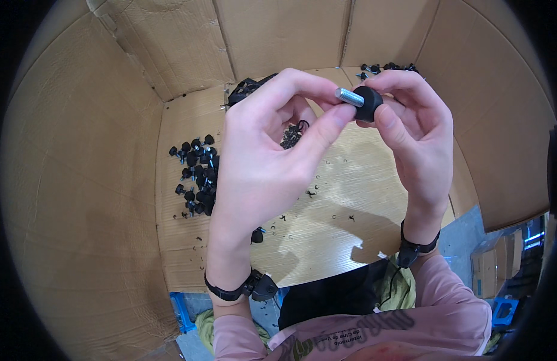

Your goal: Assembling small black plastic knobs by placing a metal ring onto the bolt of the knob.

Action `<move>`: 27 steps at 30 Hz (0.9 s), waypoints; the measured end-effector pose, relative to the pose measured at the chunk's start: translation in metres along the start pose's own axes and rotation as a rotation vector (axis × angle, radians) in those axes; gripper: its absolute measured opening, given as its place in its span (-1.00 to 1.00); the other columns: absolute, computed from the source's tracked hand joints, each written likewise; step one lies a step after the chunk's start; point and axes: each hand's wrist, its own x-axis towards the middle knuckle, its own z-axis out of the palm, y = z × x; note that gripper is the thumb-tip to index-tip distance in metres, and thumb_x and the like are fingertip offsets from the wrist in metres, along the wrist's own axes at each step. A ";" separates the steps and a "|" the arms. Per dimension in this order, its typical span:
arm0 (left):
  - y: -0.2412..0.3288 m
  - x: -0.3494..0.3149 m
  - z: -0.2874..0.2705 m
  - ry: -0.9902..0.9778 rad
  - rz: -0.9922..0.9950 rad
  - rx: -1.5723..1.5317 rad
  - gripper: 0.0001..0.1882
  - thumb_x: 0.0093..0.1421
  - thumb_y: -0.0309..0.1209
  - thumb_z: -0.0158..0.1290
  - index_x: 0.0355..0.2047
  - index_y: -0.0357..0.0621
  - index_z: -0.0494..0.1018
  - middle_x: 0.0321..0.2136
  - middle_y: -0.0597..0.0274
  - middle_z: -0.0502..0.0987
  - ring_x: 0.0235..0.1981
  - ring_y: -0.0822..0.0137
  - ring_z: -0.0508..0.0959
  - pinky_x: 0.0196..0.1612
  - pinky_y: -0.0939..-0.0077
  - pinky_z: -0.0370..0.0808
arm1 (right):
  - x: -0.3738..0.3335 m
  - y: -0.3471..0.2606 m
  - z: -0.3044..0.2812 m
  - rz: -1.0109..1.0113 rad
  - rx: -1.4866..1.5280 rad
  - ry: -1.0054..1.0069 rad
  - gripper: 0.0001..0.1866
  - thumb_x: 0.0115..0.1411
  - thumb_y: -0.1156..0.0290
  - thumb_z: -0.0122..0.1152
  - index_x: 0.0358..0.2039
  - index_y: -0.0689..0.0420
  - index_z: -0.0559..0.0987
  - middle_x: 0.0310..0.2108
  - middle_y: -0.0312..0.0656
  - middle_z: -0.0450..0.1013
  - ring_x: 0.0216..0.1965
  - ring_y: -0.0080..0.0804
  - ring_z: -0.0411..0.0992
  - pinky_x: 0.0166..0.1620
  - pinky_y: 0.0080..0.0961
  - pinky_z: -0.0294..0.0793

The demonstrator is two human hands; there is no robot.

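Cardboard walls [74, 180]: standing around a pale, wood-grained desk [374, 174], beneath the raised black knob [370, 103].
Knob pile [197, 174]: black heads with metal studs, lower and well to the left of the raised black knob.
Left hand [266, 144]: just left of the raised black knob, thumb and forefinger bent in at its metal stud [349, 96]; whether they pinch it, I cannot tell.
Dark heap [290, 137]: tiny pieces, below and left of the raised black knob.
Raised black knob: held above the desk, stud pointing left.
Far knobs [398, 67]: beyond the raised black knob, slightly right.
Right hand [419, 132]: just right of the raised black knob, grasping its head between thumb and fingers.
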 end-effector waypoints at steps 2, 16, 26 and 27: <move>0.000 -0.001 0.000 0.002 -0.036 0.018 -0.85 0.14 -0.63 0.07 -0.25 -0.37 0.41 -0.41 0.28 0.49 -0.45 0.63 0.39 -0.40 0.78 0.34 | 0.001 0.001 -0.002 0.072 0.031 -0.055 -0.63 0.17 0.40 0.19 -0.08 0.33 0.39 -0.20 -0.08 0.45 -0.16 -0.40 0.48 -0.12 -0.54 0.50; 0.000 0.001 -0.018 -0.124 0.070 0.142 -0.89 0.15 -0.64 0.00 -0.29 -0.30 0.36 -0.28 0.17 0.45 -0.33 0.53 0.42 -0.35 0.74 0.35 | -0.001 -0.009 -0.001 0.005 -0.127 -0.176 -0.63 -0.04 0.67 0.28 -0.17 0.36 0.45 -0.17 0.03 0.41 -0.11 -0.27 0.44 -0.04 -0.46 0.46; 0.020 -0.007 -0.003 0.054 0.229 0.526 -0.90 0.07 -0.69 0.06 -0.37 -0.33 0.42 -0.35 0.15 0.53 -0.33 0.45 0.50 -0.27 0.65 0.41 | -0.001 -0.006 0.006 -0.368 -0.650 -0.147 -0.62 -0.12 0.80 0.25 -0.20 0.37 0.48 -0.17 -0.02 0.40 -0.09 -0.26 0.41 0.00 -0.41 0.43; 0.020 -0.007 -0.002 0.054 0.229 0.526 -0.90 0.07 -0.69 0.06 -0.37 -0.33 0.42 -0.35 0.15 0.53 -0.33 0.45 0.50 -0.27 0.65 0.41 | -0.001 -0.005 0.007 -0.368 -0.650 -0.148 -0.62 -0.12 0.80 0.25 -0.20 0.37 0.48 -0.17 -0.02 0.40 -0.09 -0.26 0.41 0.00 -0.41 0.43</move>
